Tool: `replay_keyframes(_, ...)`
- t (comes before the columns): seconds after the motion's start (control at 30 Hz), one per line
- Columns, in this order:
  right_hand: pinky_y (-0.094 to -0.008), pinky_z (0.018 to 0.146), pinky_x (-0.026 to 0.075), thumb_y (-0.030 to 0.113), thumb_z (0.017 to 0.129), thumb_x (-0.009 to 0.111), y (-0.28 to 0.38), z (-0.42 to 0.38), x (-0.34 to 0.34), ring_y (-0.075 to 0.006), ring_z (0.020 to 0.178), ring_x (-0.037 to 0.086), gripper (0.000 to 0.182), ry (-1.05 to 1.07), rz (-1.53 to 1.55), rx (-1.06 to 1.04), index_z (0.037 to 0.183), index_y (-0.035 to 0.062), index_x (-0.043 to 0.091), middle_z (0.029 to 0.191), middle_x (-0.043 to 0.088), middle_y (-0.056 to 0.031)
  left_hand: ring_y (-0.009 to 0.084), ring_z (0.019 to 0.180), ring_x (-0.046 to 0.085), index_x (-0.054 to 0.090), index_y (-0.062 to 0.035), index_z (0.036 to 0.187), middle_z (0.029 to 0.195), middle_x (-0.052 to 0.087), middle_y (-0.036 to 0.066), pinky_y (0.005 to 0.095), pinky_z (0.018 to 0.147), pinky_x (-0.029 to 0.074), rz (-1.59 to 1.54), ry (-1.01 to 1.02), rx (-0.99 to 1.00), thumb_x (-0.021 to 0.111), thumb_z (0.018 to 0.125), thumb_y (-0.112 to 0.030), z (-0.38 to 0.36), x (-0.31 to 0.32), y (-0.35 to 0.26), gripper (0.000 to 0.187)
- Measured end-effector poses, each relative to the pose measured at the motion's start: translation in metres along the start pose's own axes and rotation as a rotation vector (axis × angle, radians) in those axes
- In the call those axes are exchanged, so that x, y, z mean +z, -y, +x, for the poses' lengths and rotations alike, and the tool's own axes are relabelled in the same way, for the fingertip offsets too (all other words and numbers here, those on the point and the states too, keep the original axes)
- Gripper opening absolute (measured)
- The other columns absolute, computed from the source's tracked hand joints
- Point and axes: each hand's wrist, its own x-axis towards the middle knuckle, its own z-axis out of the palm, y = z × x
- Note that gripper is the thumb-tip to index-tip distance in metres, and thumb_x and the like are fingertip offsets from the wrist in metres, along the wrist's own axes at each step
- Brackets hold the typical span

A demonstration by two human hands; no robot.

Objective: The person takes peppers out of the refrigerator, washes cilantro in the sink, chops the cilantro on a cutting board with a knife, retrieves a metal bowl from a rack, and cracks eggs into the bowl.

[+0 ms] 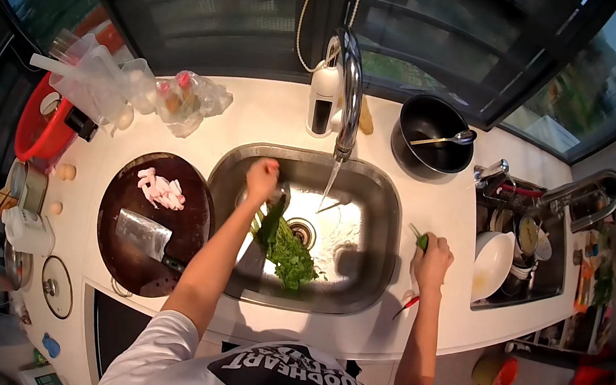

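Water runs from the tall faucet [347,110] into the steel sink [364,298]. Over the sink's left side is my left hand [262,179], its fingers curled together; whatever may be inside is too small to make out. Leafy greens [291,258] lie in the basin below it. On the counter right of the sink, my right hand [434,261] is closed on a green pepper [422,241], whose end shows past the fingers. A red chili [408,303] lies on the counter just below that hand.
Left of the sink, a round board [124,260] holds raw meat [161,190] and a cleaver [143,234]. A black pot [434,136] with a spoon stands at the back right. Dishes fill the second sink [547,287]. Plastic bags [185,100] and a red basin [41,122] are back left.
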Motion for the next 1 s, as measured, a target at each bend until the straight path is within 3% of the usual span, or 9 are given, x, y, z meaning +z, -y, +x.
replay_keyframes(0.07,-0.043,0.072,0.045,0.006,0.072,0.063,0.024,0.009,-0.004,-0.0384,0.083,0.054,0.035,-0.063,0.093,-0.08,0.106,0.0008,0.056,0.09,0.054,-0.0197,0.0375,0.076,0.062,0.065,0.0011,0.085,0.074,0.064,0.022,0.041,0.072,0.05,0.417,0.205,-0.035,0.058,0.076,-0.024,-0.038,0.012,0.033,0.028)
replay_keyframes(0.1,-0.0431,0.073,0.045,0.007,0.073,0.065,0.039,0.012,-0.005,-0.0389,0.082,0.054,0.036,-0.051,0.165,-0.057,0.108,0.0012,0.056,0.091,0.054,-0.0204,0.0384,0.083,0.062,0.062,0.0032,0.094,0.091,0.062,0.028,0.0417,0.077,0.05,0.564,0.466,-0.135,0.067,0.072,-0.03,-0.051,0.012,0.034,0.04)
replay_keyframes(0.13,-0.0429,0.072,0.045,0.008,0.074,0.065,0.059,0.017,-0.009,-0.0383,0.082,0.054,0.037,0.0,0.239,-0.042,0.109,0.0023,0.056,0.092,0.054,-0.0196,0.0333,0.082,0.064,0.063,0.0011,0.098,0.087,0.065,0.021,0.0418,0.076,0.051,0.69,0.386,-0.139,0.077,0.062,-0.04,-0.072,0.021,0.068,0.056)
replay_keyframes(0.2,-0.0416,0.075,0.046,0.013,0.075,0.065,0.086,0.027,-0.001,-0.0362,0.086,0.055,0.036,0.096,0.382,-0.112,0.109,0.0055,0.056,0.096,0.054,-0.0181,0.0338,0.092,0.061,0.059,0.0015,0.101,0.101,0.061,0.024,0.0428,0.081,0.049,0.716,0.486,-0.306,0.078,0.061,-0.038,-0.099,0.018,0.066,0.06)
replay_keyframes(0.3,-0.0423,0.077,0.045,0.023,0.073,0.069,0.115,0.045,0.043,-0.0371,0.086,0.056,0.039,0.228,0.534,-0.242,0.106,0.0042,0.059,0.089,0.057,-0.0194,0.0383,0.096,0.057,0.047,0.0,0.11,0.11,0.052,0.024,0.0448,0.082,0.048,0.821,0.46,-0.258,0.072,0.066,-0.025,-0.118,0.026,0.083,0.056)
replay_keyframes(0.43,-0.0342,0.082,0.044,0.018,0.072,0.07,0.138,0.069,0.122,-0.0255,0.094,0.059,0.041,0.684,0.93,0.06,0.105,-0.0045,0.058,0.093,0.063,-0.0142,0.0401,0.093,0.057,0.048,0.0017,0.108,0.104,0.054,0.025,0.0449,0.08,0.047,0.608,0.307,-0.266,0.068,0.07,-0.019,-0.109,0.006,0.039,0.048)
replay_keyframes(0.53,-0.0248,0.061,0.049,0.013,0.078,0.068,0.147,0.08,0.148,-0.0121,0.073,0.06,0.035,0.836,1.064,0.004,0.109,0.0008,0.056,0.086,0.06,-0.0054,0.0417,0.091,0.055,0.051,0.0052,0.102,0.098,0.055,0.025,0.0464,0.08,0.045,0.374,0.128,-0.158,0.069,0.069,-0.015,-0.085,-0.025,-0.011,0.043)
replay_keyframes(0.7,-0.0218,0.045,0.043,0.027,0.083,0.065,0.164,0.08,0.14,-0.0092,0.053,0.055,0.036,0.85,1.196,0.161,0.106,0.0006,0.057,0.079,0.059,-0.005,0.0415,0.091,0.052,0.049,0.004,0.109,0.097,0.052,0.026,0.0458,0.08,0.041,0.19,-0.179,0.168,0.065,0.075,-0.015,-0.022,-0.069,-0.087,0.042)
replay_keyframes(1.0,-0.0281,0.037,0.034,0.037,0.095,0.041,0.166,0.08,0.127,-0.0109,0.039,0.044,0.045,0.683,1.158,0.41,0.076,0.0002,0.059,0.058,0.055,-0.0047,0.0442,0.099,0.051,0.046,0.0124,0.117,0.106,0.052,0.032,0.0448,0.087,0.041,0.225,-0.169,0.018,0.06,0.077,-0.01,0.102,-0.061,-0.074,0.048)
